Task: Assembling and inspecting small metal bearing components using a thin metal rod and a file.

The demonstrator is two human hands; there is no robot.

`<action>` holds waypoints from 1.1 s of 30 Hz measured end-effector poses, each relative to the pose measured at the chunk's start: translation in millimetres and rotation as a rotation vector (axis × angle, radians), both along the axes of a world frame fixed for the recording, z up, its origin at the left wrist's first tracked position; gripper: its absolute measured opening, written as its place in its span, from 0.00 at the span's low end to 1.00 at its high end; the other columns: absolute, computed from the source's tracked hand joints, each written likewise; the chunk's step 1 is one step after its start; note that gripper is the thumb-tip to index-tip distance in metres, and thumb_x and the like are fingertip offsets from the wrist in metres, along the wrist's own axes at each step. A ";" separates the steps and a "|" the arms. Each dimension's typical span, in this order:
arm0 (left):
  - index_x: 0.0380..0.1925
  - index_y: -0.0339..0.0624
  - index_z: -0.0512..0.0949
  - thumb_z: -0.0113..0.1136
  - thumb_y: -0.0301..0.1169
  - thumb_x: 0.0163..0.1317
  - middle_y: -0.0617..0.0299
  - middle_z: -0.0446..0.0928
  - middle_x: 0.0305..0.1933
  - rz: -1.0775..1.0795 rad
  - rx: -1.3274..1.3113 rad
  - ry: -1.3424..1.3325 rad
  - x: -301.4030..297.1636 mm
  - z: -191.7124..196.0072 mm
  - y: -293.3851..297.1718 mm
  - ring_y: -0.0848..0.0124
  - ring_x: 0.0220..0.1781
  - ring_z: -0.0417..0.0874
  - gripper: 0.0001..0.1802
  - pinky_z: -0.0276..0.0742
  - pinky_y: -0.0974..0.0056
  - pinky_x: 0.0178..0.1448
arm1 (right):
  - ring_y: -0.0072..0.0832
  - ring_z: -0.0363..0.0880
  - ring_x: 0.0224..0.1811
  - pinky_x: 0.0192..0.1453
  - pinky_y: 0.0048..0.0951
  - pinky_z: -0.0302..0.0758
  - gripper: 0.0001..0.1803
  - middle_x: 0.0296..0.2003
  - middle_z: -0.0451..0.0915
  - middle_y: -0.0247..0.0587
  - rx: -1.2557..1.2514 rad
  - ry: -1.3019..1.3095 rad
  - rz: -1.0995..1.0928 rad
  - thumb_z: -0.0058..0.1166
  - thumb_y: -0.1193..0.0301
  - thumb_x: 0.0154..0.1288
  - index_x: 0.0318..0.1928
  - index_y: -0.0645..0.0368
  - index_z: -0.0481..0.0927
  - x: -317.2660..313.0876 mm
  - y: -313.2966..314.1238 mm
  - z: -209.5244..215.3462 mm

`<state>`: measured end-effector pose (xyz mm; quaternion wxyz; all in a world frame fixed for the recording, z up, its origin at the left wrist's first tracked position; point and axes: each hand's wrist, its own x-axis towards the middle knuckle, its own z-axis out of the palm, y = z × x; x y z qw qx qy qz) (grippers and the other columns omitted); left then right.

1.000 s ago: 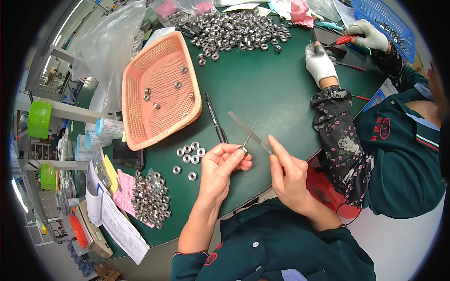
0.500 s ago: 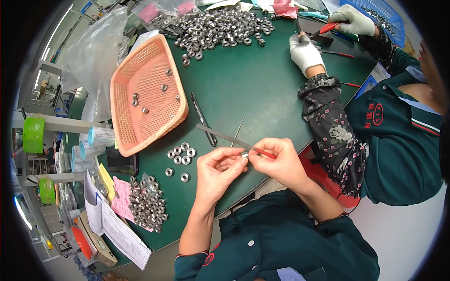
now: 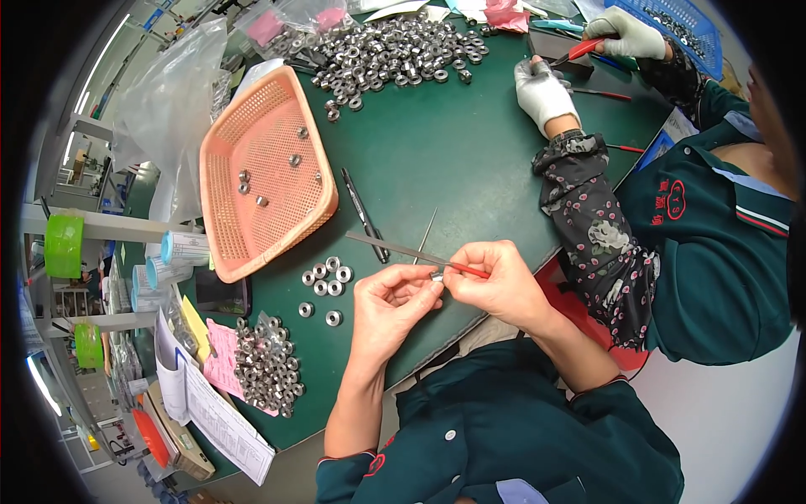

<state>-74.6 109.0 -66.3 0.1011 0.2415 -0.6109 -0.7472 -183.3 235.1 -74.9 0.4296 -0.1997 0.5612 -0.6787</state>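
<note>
My left hand [image 3: 384,311] pinches a small metal ring [image 3: 437,275] between thumb and fingertips near the table's front edge. In my right hand [image 3: 497,281] is a slim flat file [image 3: 390,244] with a red handle, gripped close to the ring. Its grey blade slants up and left over the ring and past my left fingers. Whether the blade touches the ring cannot be made out. Several loose metal rings [image 3: 334,288] lie left of my left hand. Just beyond the blade are a black marker pen [image 3: 361,210] and a thin metal rod [image 3: 426,233].
A pink plastic basket [image 3: 220,220] holding several rings stands at left. Ring heaps lie at the back [image 3: 403,50] and near left [image 3: 269,365], beside papers [image 3: 214,420]. At right, a co-worker's gloved hands [image 3: 546,94] hold red-handled pliers [image 3: 579,50] near a blue basket [image 3: 709,46].
The file has slid slightly to the left, and my right hand has moved a little with it. My left hand stays put around the ring.
</note>
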 end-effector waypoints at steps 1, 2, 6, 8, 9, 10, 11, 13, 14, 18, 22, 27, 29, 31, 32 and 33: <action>0.37 0.29 0.77 0.61 0.19 0.52 0.56 0.79 0.30 -0.002 0.000 0.000 0.1 -0.2 0.5 0.75 0.29 0.81 0.11 0.79 0.73 0.36 | 0.11 0.70 0.24 0.26 0.15 0.67 0.06 0.21 0.76 0.31 0.013 0.022 0.010 0.52 0.76 0.53 0.27 0.69 0.76 -0.6 0.0 -0.2; 0.37 0.29 0.77 0.61 0.19 0.52 0.56 0.79 0.30 -0.001 -0.012 -0.002 0.1 -0.3 1.0 0.75 0.29 0.81 0.11 0.79 0.73 0.36 | 0.12 0.70 0.24 0.26 0.15 0.67 0.06 0.21 0.76 0.31 0.026 0.044 0.021 0.52 0.76 0.54 0.27 0.69 0.76 -1.3 -0.5 -0.4; 0.37 0.29 0.77 0.61 0.19 0.53 0.57 0.79 0.30 -0.003 0.017 -0.015 0.2 0.8 0.0 0.75 0.29 0.81 0.10 0.79 0.73 0.36 | 0.11 0.69 0.23 0.26 0.15 0.67 0.06 0.21 0.76 0.30 0.002 -0.002 0.026 0.52 0.76 0.54 0.28 0.69 0.76 -2.2 -1.2 -2.1; 0.37 0.29 0.77 0.61 0.19 0.53 0.57 0.79 0.30 -0.003 0.017 -0.015 0.2 1.5 0.0 0.75 0.29 0.81 0.10 0.79 0.73 0.36 | 0.11 0.69 0.23 0.26 0.15 0.67 0.06 0.21 0.75 0.30 -0.001 -0.040 0.022 0.51 0.76 0.53 0.28 0.69 0.76 -2.4 -1.3 -3.2; 0.37 0.29 0.77 0.61 0.20 0.53 0.57 0.79 0.30 -0.003 0.017 -0.015 0.0 1.6 0.1 0.75 0.29 0.81 0.10 0.79 0.73 0.36 | 0.11 0.69 0.23 0.26 0.15 0.67 0.06 0.21 0.75 0.30 -0.001 -0.040 0.022 0.51 0.76 0.53 0.28 0.69 0.76 -2.7 -1.3 -2.3; 0.37 0.29 0.77 0.61 0.20 0.53 0.57 0.79 0.30 -0.003 0.017 -0.016 -0.5 1.2 0.3 0.75 0.29 0.81 0.10 0.79 0.73 0.36 | 0.11 0.69 0.23 0.26 0.15 0.67 0.06 0.21 0.75 0.30 0.005 -0.018 0.023 0.51 0.76 0.54 0.28 0.69 0.76 -3.1 -1.3 -0.8; 0.37 0.29 0.77 0.61 0.19 0.53 0.56 0.79 0.30 -0.006 0.012 0.002 -0.2 0.9 1.0 0.75 0.29 0.81 0.10 0.79 0.73 0.36 | 0.11 0.69 0.23 0.26 0.15 0.66 0.06 0.21 0.75 0.30 0.010 0.007 0.024 0.51 0.77 0.54 0.28 0.69 0.76 -2.6 -1.0 0.8; 0.37 0.29 0.77 0.61 0.19 0.53 0.56 0.79 0.31 -0.009 0.007 0.020 0.0 1.6 2.4 0.74 0.29 0.81 0.10 0.79 0.73 0.36 | 0.12 0.70 0.23 0.26 0.15 0.67 0.06 0.21 0.76 0.32 -0.004 -0.010 0.021 0.51 0.77 0.54 0.28 0.69 0.76 -2.8 -0.1 0.1; 0.37 0.29 0.76 0.60 0.19 0.54 0.56 0.79 0.31 -0.012 0.040 0.026 -0.7 2.0 1.9 0.74 0.30 0.81 0.10 0.79 0.73 0.36 | 0.13 0.72 0.24 0.27 0.15 0.68 0.05 0.22 0.77 0.33 -0.018 -0.031 0.021 0.51 0.77 0.54 0.28 0.69 0.76 -3.4 -1.0 -0.8; 0.39 0.28 0.75 0.58 0.20 0.56 0.56 0.79 0.31 -0.039 0.210 0.085 -1.0 -2.4 -4.4 0.73 0.31 0.81 0.11 0.79 0.72 0.38 | 0.16 0.77 0.26 0.29 0.16 0.72 0.05 0.23 0.79 0.38 -0.074 -0.100 -0.009 0.51 0.78 0.53 0.28 0.70 0.75 -0.2 -2.3 10.5; 0.40 0.28 0.75 0.57 0.21 0.57 0.55 0.79 0.32 -0.054 0.164 0.084 -1.1 -2.7 -4.6 0.72 0.31 0.81 0.11 0.79 0.71 0.39 | 0.20 0.79 0.27 0.32 0.18 0.74 0.05 0.23 0.80 0.42 -0.025 0.025 0.002 0.51 0.79 0.52 0.28 0.70 0.75 -1.9 -2.3 9.7; 0.42 0.29 0.74 0.56 0.22 0.58 0.52 0.79 0.33 -0.044 0.071 0.103 -1.1 -4.0 -3.0 0.70 0.32 0.81 0.12 0.78 0.70 0.39 | 0.14 0.75 0.23 0.27 0.15 0.70 0.04 0.22 0.79 0.38 -0.057 0.044 -0.023 0.52 0.78 0.52 0.27 0.69 0.75 -0.2 -2.8 4.2; 0.43 0.29 0.74 0.56 0.23 0.58 0.52 0.79 0.34 -0.054 0.162 0.096 -0.1 -3.1 -6.1 0.70 0.33 0.81 0.13 0.78 0.70 0.40 | 0.08 0.67 0.23 0.24 0.11 0.62 0.02 0.22 0.75 0.27 0.065 0.161 -0.103 0.52 0.80 0.53 0.28 0.67 0.76 0.8 0.2 -0.7; 0.46 0.29 0.72 0.54 0.26 0.60 0.51 0.79 0.36 -0.082 0.271 0.095 -0.2 -4.1 -10.0 0.69 0.35 0.82 0.15 0.78 0.68 0.42 | 0.07 0.66 0.22 0.24 0.11 0.62 0.02 0.22 0.75 0.27 0.067 0.214 -0.149 0.52 0.80 0.53 0.28 0.67 0.76 1.6 1.2 -3.5; 0.46 0.29 0.72 0.54 0.26 0.60 0.51 0.79 0.36 -0.080 0.267 0.096 0.4 -4.7 -10.7 0.69 0.35 0.82 0.15 0.78 0.68 0.42 | 0.07 0.64 0.22 0.23 0.11 0.61 0.02 0.21 0.74 0.26 0.075 0.263 -0.192 0.52 0.80 0.54 0.28 0.67 0.76 3.6 1.5 -4.6; 0.46 0.29 0.72 0.54 0.27 0.61 0.51 0.79 0.37 -0.080 0.309 0.092 0.4 -5.1 -11.2 0.69 0.35 0.81 0.15 0.78 0.68 0.42 | 0.07 0.64 0.22 0.23 0.11 0.61 0.02 0.21 0.74 0.26 0.071 0.264 -0.191 0.52 0.80 0.54 0.28 0.67 0.76 5.8 1.2 -6.1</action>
